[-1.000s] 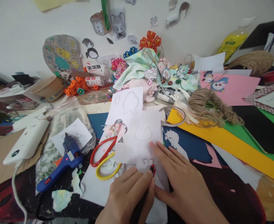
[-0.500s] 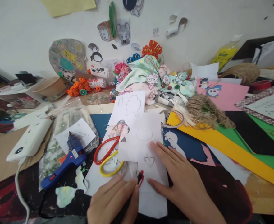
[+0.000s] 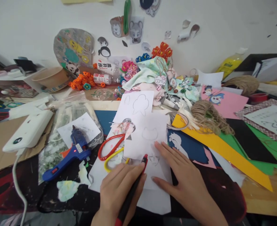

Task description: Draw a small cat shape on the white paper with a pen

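Observation:
My left hand grips a black and red pen over the paper, its red end pointing up the sheet. My right hand lies flat on the right side of the white paper, with thumb and fingers apart. The paper bears faint pencil outlines, one of them a head with two ears. Above it lies another white sheet with a drawn shape. Scissors with a red and a yellow handle rest left of the paper, their blades hidden.
A blue glue gun lies at the left on a plastic bag, beside a white power bank with a cable. A yellow strip, twine and a black tablet-like slab are at the right. Crafts and bottles line the wall.
My left hand and the pen have moved up and slightly right over the paper, and more of the pen shows. The whole view has shifted a little. My right hand stays on the paper.

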A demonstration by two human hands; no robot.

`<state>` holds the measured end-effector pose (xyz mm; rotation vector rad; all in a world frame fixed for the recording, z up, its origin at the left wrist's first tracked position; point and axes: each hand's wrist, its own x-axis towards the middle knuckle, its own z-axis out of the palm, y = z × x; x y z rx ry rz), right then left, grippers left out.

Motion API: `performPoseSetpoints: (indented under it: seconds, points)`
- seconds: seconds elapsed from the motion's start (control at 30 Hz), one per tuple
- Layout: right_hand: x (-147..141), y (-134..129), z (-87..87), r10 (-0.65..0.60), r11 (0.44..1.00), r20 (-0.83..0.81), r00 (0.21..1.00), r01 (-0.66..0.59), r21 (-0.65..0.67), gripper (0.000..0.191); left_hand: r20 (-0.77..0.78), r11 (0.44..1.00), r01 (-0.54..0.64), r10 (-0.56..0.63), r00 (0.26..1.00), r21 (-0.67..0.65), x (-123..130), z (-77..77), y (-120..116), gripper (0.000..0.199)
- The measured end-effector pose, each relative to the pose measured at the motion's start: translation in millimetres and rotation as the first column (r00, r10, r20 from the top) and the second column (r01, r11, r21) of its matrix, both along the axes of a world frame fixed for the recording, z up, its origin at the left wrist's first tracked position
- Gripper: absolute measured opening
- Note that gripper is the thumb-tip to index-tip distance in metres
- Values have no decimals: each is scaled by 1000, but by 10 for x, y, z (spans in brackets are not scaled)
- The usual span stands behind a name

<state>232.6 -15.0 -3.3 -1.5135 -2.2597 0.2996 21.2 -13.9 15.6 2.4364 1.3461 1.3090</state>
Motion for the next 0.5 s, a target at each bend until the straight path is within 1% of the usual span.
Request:
performPoseSetpoints:
  seconds: [0.1, 0.13, 0.17, 0.23, 0.27, 0.33, 0.4, 0.43, 0.5]
  points:
    - [-5, -6, -2, -63, 997, -38, 997, 61, -47, 85, -164, 993, 79, -65, 984, 82, 22, -66, 89, 23]
    - [-8, -7, -5, -80, 995, -54, 995, 76, -64, 88, -206, 991, 107, -90, 974, 74, 26, -93, 102, 26]
    - [-12, -7, -7, -90, 993, -69, 994, 85, -80, 92, -228, 990, 138, -129, 965, 26, 27, -119, 107, 29]
    - [-21, -6, -13, -102, 991, -89, 991, 93, -100, 102, -178, 970, 231, -240, 954, -69, 16, -164, 98, 30]
    - [-26, -5, -15, -103, 990, -94, 990, 93, -108, 107, -151, 963, 253, -264, 953, -90, 8, -179, 90, 29]
    - [-35, -2, -15, -103, 988, -94, 990, 90, -124, 112, -151, 972, 214, -226, 962, -96, -2, -191, 72, 34]
    - [-39, 0, -9, -101, 987, -88, 991, 88, -138, 111, -165, 974, 181, -202, 965, -133, -1, -176, 51, 37]
    - [-37, 1, -2, -92, 987, -86, 992, 79, -143, 110, -132, 964, 205, -229, 965, -171, 0, -158, 36, 34]
    - [-21, -1, 16, -61, 988, -94, 994, 47, -148, 109, 22, 923, 286, -291, 957, -258, -18, -108, 0, 25]
